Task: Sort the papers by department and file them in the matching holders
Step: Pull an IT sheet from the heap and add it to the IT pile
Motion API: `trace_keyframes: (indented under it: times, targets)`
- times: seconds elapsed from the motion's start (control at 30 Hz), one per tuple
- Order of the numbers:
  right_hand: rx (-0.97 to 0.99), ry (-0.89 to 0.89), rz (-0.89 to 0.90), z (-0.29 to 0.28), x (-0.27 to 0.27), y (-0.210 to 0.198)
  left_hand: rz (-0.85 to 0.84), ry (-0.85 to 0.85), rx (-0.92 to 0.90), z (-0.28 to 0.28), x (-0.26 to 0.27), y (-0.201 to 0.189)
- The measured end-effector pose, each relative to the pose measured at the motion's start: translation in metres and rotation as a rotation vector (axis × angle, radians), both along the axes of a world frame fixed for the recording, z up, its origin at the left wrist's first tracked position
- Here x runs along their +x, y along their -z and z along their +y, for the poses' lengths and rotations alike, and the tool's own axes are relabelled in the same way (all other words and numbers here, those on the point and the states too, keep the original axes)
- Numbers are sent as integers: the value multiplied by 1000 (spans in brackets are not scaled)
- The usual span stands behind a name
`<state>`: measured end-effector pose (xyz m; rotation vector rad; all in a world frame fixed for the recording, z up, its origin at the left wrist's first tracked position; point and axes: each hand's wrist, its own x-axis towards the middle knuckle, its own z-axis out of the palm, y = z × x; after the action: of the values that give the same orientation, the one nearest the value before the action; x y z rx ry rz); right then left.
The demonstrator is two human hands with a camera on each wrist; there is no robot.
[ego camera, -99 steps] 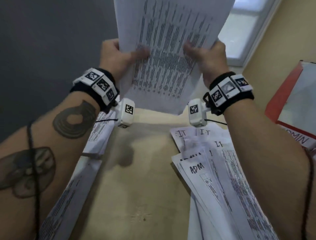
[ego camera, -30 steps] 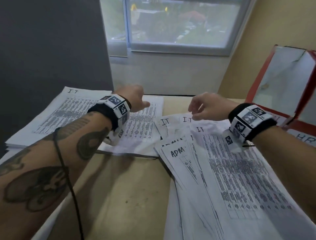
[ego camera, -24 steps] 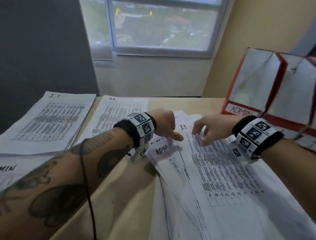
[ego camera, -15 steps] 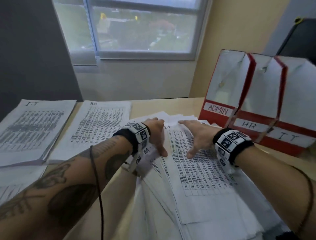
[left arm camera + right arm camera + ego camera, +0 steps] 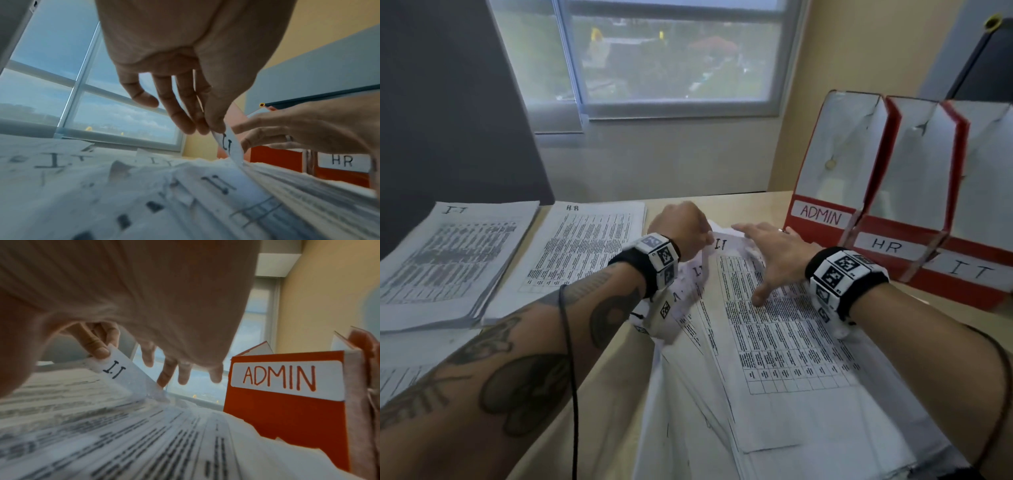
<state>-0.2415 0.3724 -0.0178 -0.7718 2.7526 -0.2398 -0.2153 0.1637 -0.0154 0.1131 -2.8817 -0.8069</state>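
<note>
While the left hand (image 5: 681, 228) pinches the top sheet (image 5: 774, 322) by its far corner on the loose pile (image 5: 722, 428), the right hand (image 5: 774, 253) lies flat beside it, and the thin, floppy paper looks best lifted by that edge.

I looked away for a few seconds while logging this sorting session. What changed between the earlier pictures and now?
The sheet that both hands held up has been put down. The left hand has come to the unsorted pile and now pinches the top corner of an I.T sheet, lifting it. The right hand now lies flat on that pile. The sorted I.T stack and HR stack have not visibly moved.
</note>
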Motion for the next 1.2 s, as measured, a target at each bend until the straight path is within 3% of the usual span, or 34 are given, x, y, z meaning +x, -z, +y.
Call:
trace_keyframes:
  times: [0.17,0.23,0.3,0.4,0.43,0.57,0.7,0.9,1.07,1.2]
  targets:
    - [-326,-28,169,18,-7,-18,-59,332,327,9,13,-21]
    - [-347,-91,142,35,-10,-27,-121,353,344,8,14,-25]
    - [-363,-137,70,52,-5,-36,-210,327,163,1,11,-18]
    - [-428,-141,-27,75,12,-51,-388,297,-284,1,12,5]
    - [-446,-145,-34,81,17,-55,-403,270,-327,3,11,10]
    - [-557,-79,-117,94,23,-60,-307,166,-247,7,3,9]
    - [-479,-52,-53,87,22,-53,-318,146,-203,5,-2,11]
    - [-328,-107,39,54,21,-38,-227,170,-304,1,1,12]
    - [-311,-162,87,22,20,-21,-108,132,-419,-2,15,-2]
    - [-309,-169,184,6,18,-12,15,271,-262,7,24,-21]
